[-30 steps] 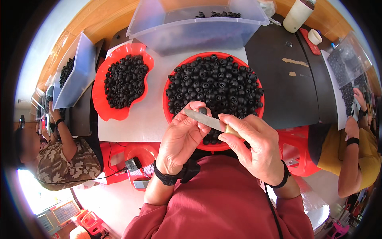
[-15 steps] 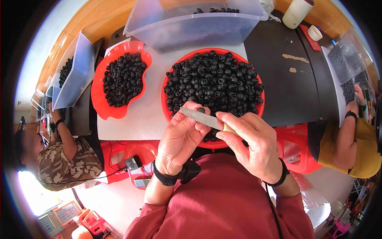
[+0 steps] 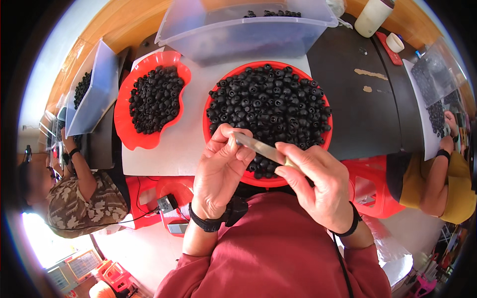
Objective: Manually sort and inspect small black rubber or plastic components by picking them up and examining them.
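A round red bowl [image 3: 213, 102] heaped with small black round parts [image 3: 271, 107] sits on a white sheet straight in front of me. My right hand [image 3: 318, 186] grips a thin metal blade [image 3: 258, 146] by its handle, the tip pointing left. My left hand [image 3: 218, 171] is curled at the blade's tip, fingers pinched together; whether a black part is in them is hidden. Both hands hover over the bowl's near rim.
A second red tray [image 3: 124, 134] with black parts lies to the left. A clear plastic bin [image 3: 248, 32] stands behind the bowl. Other people sit at left [image 3: 74, 198] and right [image 3: 442, 179]. A white bottle [image 3: 372, 17] stands at the back right on the dark table.
The view has shifted a little; the bowl sits slightly higher. Both hands stay together at the blade, with small finger movements of the left hand.
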A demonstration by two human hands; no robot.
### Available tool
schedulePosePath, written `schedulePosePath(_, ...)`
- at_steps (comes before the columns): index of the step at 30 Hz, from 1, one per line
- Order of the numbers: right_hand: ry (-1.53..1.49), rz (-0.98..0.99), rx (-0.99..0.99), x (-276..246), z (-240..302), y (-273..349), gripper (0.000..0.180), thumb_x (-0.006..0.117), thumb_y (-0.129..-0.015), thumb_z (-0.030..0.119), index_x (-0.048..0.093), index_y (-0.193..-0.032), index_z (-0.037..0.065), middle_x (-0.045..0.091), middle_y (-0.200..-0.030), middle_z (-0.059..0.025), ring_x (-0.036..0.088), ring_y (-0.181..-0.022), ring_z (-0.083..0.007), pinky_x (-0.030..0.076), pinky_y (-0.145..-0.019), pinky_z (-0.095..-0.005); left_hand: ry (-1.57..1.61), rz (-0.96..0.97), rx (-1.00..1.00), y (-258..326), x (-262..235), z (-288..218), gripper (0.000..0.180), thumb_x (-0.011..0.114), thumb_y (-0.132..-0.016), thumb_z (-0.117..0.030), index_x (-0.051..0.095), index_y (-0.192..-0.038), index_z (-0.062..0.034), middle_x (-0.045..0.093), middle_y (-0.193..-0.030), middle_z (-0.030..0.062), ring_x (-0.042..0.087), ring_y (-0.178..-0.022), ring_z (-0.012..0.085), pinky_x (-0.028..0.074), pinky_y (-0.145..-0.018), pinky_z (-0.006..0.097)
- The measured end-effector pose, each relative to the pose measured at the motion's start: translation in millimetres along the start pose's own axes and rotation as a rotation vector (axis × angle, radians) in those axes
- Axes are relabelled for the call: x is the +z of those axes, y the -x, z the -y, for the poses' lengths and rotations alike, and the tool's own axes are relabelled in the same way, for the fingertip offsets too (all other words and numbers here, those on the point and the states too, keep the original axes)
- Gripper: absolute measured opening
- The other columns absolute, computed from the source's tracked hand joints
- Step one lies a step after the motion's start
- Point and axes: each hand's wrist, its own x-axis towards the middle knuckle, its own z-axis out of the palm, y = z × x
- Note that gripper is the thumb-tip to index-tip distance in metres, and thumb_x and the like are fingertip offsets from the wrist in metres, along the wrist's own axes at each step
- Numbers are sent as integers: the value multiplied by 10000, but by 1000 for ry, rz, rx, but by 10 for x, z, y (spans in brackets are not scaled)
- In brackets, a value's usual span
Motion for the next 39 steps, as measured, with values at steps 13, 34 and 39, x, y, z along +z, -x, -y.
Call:
schedulePosePath(13, 88, 9, -62, 56, -20, 0, 379, 772, -783, 118, 665, -1143, 63, 524, -689, -21, 529, -598, -181, 451, -518, -318, -8, 0, -11, 8, 25, 21, 121, 576, -936, -23, 589, -1052, -55, 503, -935, 65, 454, -788, 122, 426, -785, 260)
schedulePosePath(34, 100, -32, -24, 97, -115, 23, 336, 774, -776, 120, 688, -1099, 81, 559, -689, -33, 537, -596, -199, 451, -535, -342, -7, -17, 6, 1, -46, 107, 129, 569, -948, -31, 603, -1071, -48, 539, -964, 78, 451, -777, 117, 410, -785, 277)
schedulePosePath(39, 186, -182, 89, -35, -313, 49, 296, 755, -805, 71, 687, -1093, 56, 597, -703, -60, 563, -574, -222, 451, -521, -349, -27, 64, 55, 106, 91, 12, 100, 579, -949, -42, 612, -1043, -50, 546, -943, 95, 417, -759, 122, 378, -729, 265)
